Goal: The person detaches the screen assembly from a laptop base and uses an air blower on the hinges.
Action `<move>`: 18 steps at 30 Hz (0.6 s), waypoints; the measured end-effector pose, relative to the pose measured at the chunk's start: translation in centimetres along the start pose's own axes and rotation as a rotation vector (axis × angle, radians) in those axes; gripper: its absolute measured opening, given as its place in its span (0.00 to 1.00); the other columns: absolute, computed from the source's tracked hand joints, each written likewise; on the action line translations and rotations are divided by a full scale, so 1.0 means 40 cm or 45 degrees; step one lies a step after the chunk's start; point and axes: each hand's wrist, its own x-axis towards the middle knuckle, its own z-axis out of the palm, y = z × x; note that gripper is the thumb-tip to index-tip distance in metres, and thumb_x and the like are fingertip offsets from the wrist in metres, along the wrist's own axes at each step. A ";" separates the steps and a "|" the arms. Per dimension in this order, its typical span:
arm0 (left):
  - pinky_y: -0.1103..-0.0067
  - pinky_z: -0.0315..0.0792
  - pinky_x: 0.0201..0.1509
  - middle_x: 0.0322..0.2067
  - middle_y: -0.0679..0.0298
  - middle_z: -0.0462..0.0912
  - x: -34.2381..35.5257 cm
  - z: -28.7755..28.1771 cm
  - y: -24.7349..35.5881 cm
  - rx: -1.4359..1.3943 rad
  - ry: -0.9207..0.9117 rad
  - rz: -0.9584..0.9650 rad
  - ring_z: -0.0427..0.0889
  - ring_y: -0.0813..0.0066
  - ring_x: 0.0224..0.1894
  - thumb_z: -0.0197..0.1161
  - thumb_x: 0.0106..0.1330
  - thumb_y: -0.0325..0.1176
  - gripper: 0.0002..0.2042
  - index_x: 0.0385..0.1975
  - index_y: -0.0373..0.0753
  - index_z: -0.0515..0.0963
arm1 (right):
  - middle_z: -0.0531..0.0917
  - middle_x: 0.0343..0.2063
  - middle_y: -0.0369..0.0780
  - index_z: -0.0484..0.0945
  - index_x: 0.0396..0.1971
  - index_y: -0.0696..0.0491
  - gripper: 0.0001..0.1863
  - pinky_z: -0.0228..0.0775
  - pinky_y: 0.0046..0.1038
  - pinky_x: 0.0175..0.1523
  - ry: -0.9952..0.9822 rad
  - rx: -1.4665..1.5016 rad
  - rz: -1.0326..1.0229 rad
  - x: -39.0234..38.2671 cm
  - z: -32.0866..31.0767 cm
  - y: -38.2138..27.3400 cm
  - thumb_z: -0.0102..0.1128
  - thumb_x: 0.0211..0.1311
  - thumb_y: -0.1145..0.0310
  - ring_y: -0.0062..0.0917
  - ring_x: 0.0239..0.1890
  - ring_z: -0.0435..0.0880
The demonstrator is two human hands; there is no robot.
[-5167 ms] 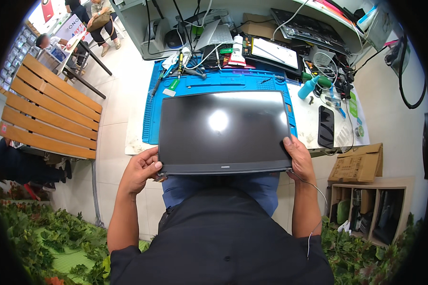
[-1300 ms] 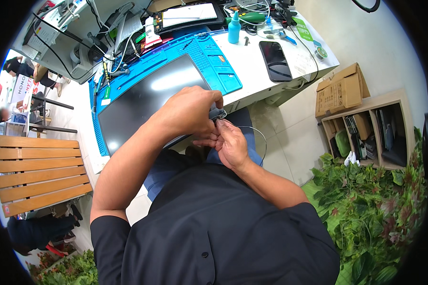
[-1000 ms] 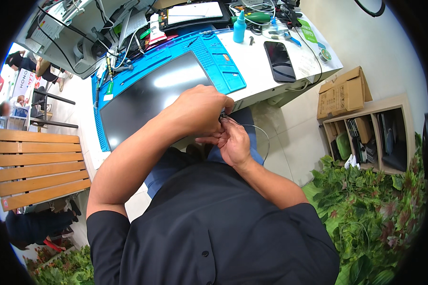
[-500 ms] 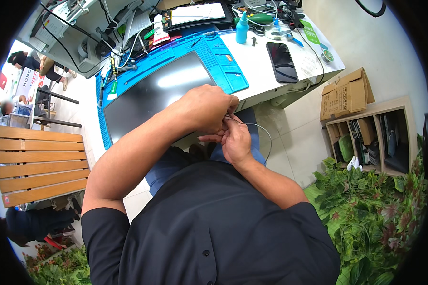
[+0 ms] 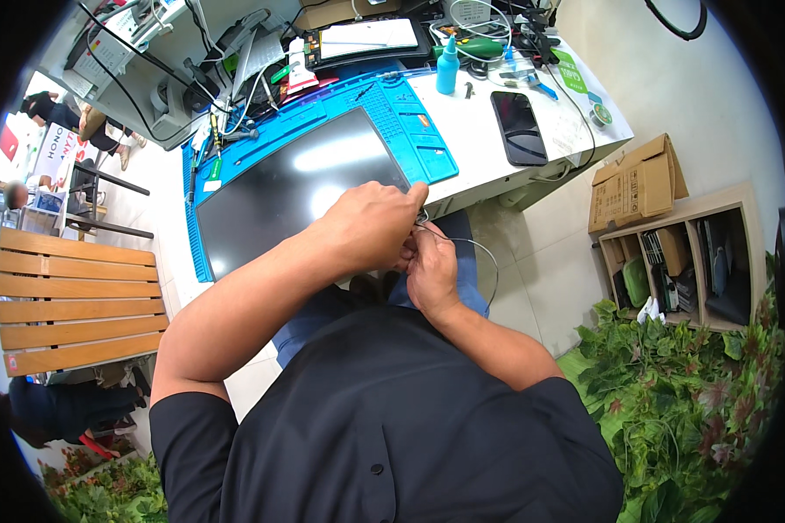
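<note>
While both hands work close together at the near edge of the tabletop, the step in hand looks like fine handling of a thin wire just off the near right corner of the dark screen. Left hand is curled, fingertips pinched at something small by that corner; what exactly it pinches is hidden. Right hand sits just below it, fingers closed toward the same spot, touching the left. The wire loops out to the right from between them and drops past the table edge.

Screen lies flat, face up, on the blue mat. Far right of it: a black phone and a blue bottle, both untouched.

Judgement: next move calls for a steady pinch and small, precise finger motion; the wire is slack and could slip or snag on the table edge.

Against the frame five seconds back: then the hands gripped the screen at its left and right near corners, well apart; now they have let go and met at one corner. Over the last second, hands and wire have barely shifted.
</note>
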 end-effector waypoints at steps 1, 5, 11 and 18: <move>0.58 0.81 0.44 0.32 0.48 0.89 -0.004 0.000 -0.002 0.006 -0.005 -0.021 0.90 0.44 0.39 0.84 0.54 0.46 0.36 0.58 0.35 0.73 | 0.84 0.33 0.39 0.77 0.48 0.58 0.12 0.80 0.27 0.37 0.006 -0.019 -0.001 0.001 -0.003 0.002 0.44 0.82 0.69 0.21 0.30 0.82; 0.57 0.81 0.43 0.32 0.47 0.89 -0.029 -0.003 -0.002 -0.009 -0.014 -0.094 0.89 0.42 0.39 0.83 0.58 0.48 0.37 0.59 0.35 0.70 | 0.86 0.37 0.46 0.76 0.47 0.58 0.13 0.85 0.33 0.39 0.011 -0.051 -0.003 -0.001 0.016 -0.011 0.43 0.83 0.68 0.30 0.34 0.89; 0.55 0.81 0.41 0.30 0.46 0.88 -0.076 0.014 -0.017 0.010 0.001 -0.182 0.90 0.41 0.37 0.80 0.60 0.44 0.31 0.56 0.34 0.74 | 0.87 0.40 0.54 0.75 0.49 0.63 0.16 0.90 0.41 0.43 -0.015 -0.060 -0.009 -0.004 0.031 -0.024 0.40 0.84 0.67 0.41 0.39 0.92; 0.56 0.82 0.43 0.30 0.44 0.88 -0.100 0.015 -0.036 -0.007 0.024 -0.181 0.89 0.42 0.36 0.70 0.52 0.25 0.18 0.45 0.32 0.81 | 0.87 0.42 0.57 0.74 0.52 0.66 0.18 0.91 0.44 0.47 -0.050 -0.122 -0.012 -0.002 0.027 -0.024 0.37 0.84 0.67 0.45 0.40 0.92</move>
